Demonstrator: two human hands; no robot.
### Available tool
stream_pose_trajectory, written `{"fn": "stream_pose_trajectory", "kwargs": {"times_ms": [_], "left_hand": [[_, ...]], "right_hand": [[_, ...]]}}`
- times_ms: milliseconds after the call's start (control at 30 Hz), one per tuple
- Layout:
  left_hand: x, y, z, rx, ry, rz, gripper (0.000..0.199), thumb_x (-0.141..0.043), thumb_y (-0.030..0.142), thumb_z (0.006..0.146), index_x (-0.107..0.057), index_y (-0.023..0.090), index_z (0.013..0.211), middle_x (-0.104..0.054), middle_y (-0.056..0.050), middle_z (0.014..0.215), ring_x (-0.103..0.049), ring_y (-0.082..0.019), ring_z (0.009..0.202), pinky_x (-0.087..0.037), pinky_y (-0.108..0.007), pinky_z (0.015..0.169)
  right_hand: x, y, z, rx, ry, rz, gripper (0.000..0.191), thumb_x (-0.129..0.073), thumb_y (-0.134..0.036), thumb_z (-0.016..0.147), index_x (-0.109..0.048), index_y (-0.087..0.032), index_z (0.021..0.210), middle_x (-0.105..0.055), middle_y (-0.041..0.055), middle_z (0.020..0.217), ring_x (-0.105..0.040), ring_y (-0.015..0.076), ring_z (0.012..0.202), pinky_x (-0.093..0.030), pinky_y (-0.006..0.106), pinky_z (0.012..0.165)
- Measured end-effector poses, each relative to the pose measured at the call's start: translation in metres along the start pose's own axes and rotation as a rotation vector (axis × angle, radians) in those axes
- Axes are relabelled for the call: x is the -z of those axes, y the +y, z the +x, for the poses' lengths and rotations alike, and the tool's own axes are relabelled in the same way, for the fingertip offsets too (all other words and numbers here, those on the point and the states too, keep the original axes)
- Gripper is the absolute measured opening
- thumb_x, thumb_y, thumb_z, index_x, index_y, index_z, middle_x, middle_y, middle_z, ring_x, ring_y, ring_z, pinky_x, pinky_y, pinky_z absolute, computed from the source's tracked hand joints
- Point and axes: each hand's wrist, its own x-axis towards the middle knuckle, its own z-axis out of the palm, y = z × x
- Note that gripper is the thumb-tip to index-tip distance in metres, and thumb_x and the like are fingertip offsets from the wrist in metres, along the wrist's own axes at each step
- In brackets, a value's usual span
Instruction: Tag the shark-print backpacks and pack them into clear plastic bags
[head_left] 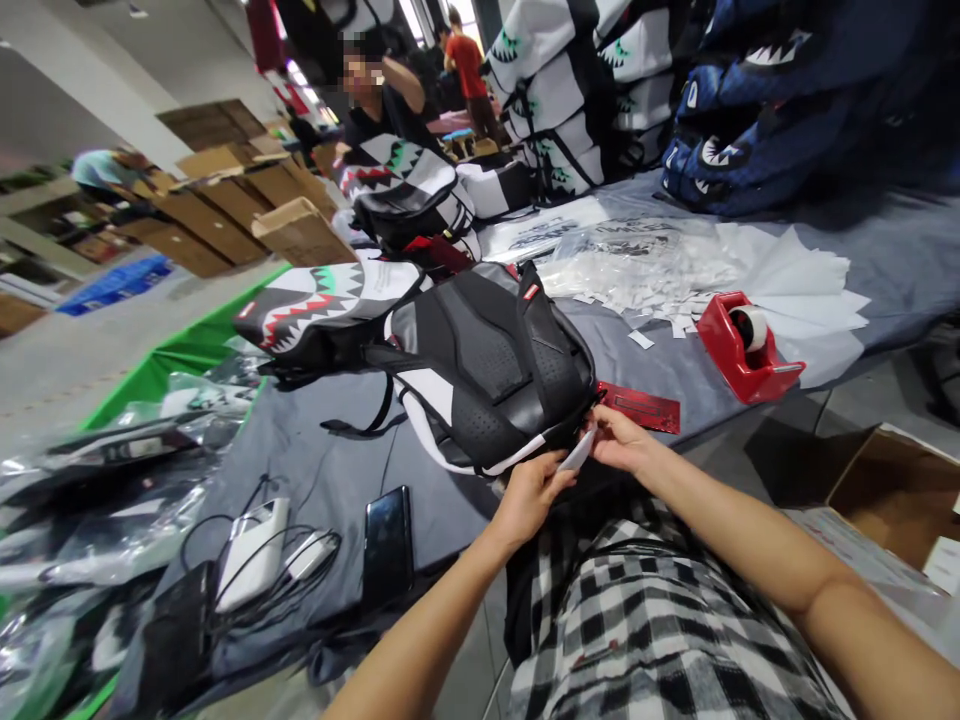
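A black and white backpack [495, 360] lies on the grey cloth with its padded back and straps facing up. At its near right corner, my left hand [534, 492] pinches a small white tag [577, 451] between thumb and fingers. My right hand [619, 440] is closed at the tag's other side, against the bag's edge; what its fingertips grip is hidden. A red hang tag [641, 408] lies flat just beyond my right hand, beside the bag.
A red tape dispenser [750, 350] stands right, near white slips and plastic bags [637, 260]. Another backpack [330, 300] lies left. A phone [388, 545] and a white power bank with cables [253, 552] lie front left. People and cartons [217, 215] are farther back.
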Motion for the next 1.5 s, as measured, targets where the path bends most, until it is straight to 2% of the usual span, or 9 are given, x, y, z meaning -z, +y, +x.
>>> {"fn": "stream_pose_trajectory", "kwargs": {"times_ms": [167,367,433,533,633,733,1167,1333,1500], "left_hand": [[0.001,-0.002,0.001,0.05,-0.022,-0.058,0.043,-0.061,0.049,0.085,-0.075,0.015,0.107,-0.075,-0.006,0.092,-0.07,-0.023,0.085,-0.056,-0.033,0.084],[0.006,-0.001,-0.003,0.063,0.001,-0.012,0.044,-0.063,0.053,0.082,-0.076,0.016,0.103,-0.078,-0.005,0.093,-0.073,-0.024,0.087,-0.057,-0.033,0.084],[0.007,-0.001,-0.004,0.046,0.019,0.035,0.045,-0.062,0.054,0.083,-0.074,0.017,0.106,-0.079,-0.005,0.092,-0.074,-0.024,0.086,-0.057,-0.033,0.083],[0.008,0.0,-0.006,0.009,0.085,0.148,0.047,-0.061,0.055,0.083,-0.072,0.018,0.11,-0.079,-0.005,0.089,-0.074,-0.023,0.083,-0.057,-0.031,0.079],[0.008,0.0,-0.008,-0.086,0.104,0.284,0.039,-0.058,0.052,0.087,-0.074,0.02,0.1,-0.078,-0.002,0.081,-0.073,-0.02,0.075,-0.056,-0.025,0.072],[0.004,-0.004,-0.01,-0.204,0.132,0.356,0.036,-0.053,0.05,0.092,-0.076,0.022,0.091,-0.078,-0.002,0.084,-0.074,-0.019,0.077,-0.056,-0.024,0.074],[0.004,-0.019,-0.014,-0.408,0.21,0.468,0.039,-0.047,0.047,0.098,-0.075,0.019,0.103,-0.079,-0.005,0.088,-0.074,-0.017,0.069,-0.059,-0.023,0.072],[0.004,-0.016,-0.013,-0.42,0.227,0.388,0.044,-0.05,0.055,0.095,-0.076,0.021,0.098,-0.078,-0.004,0.083,-0.072,-0.016,0.064,-0.058,-0.022,0.067],[0.006,-0.006,-0.014,-0.163,0.213,0.254,0.043,-0.058,0.059,0.087,-0.076,0.021,0.093,-0.069,0.002,0.059,-0.067,-0.015,0.052,-0.052,-0.021,0.055]], "right_hand": [[0.005,0.013,-0.007,0.098,-0.012,-0.05,0.021,-0.078,-0.019,0.074,-0.057,-0.02,0.076,-0.061,-0.005,0.063,-0.062,0.0123,0.064,-0.057,0.027,0.07],[0.046,-0.031,-0.073,0.584,-0.011,-0.85,0.024,-0.073,-0.039,0.081,-0.066,-0.021,0.095,-0.069,0.0018,0.087,-0.068,0.017,0.077,-0.053,0.028,0.071],[0.066,-0.068,-0.103,0.82,0.177,-1.109,0.022,-0.062,-0.043,0.089,-0.068,-0.022,0.092,-0.07,0.004,0.088,-0.066,0.0184,0.079,-0.051,0.03,0.073],[0.099,-0.134,-0.132,1.112,0.702,-1.357,0.027,-0.055,-0.043,0.092,-0.069,-0.021,0.093,-0.07,0.0091,0.096,-0.062,0.0211,0.082,-0.047,0.034,0.079],[0.131,-0.188,-0.135,1.032,0.981,-1.379,0.029,-0.063,-0.043,0.083,-0.071,-0.017,0.092,-0.069,0.0121,0.099,-0.06,0.0247,0.088,-0.046,0.036,0.081],[0.15,-0.21,-0.124,0.791,0.891,-1.23,0.033,-0.063,-0.046,0.081,-0.072,-0.015,0.076,-0.066,0.0064,0.075,-0.059,0.0213,0.076,-0.044,0.031,0.072],[0.138,-0.206,-0.118,0.859,0.889,-1.126,0.021,-0.069,-0.034,0.074,-0.059,-0.019,0.062,-0.063,0.0011,0.062,-0.053,0.0153,0.064,-0.039,0.028,0.065],[0.146,-0.161,-0.139,0.958,0.822,-0.748,0.03,-0.071,-0.042,0.075,-0.051,-0.023,0.068,-0.054,-0.0033,0.056,-0.045,0.0125,0.057,-0.033,0.025,0.057],[0.122,-0.093,-0.104,0.831,0.652,-0.482,0.052,-0.062,-0.069,0.077,-0.033,-0.026,0.071,-0.037,-0.0082,0.054,-0.029,0.0093,0.046,-0.022,0.021,0.044]]}}
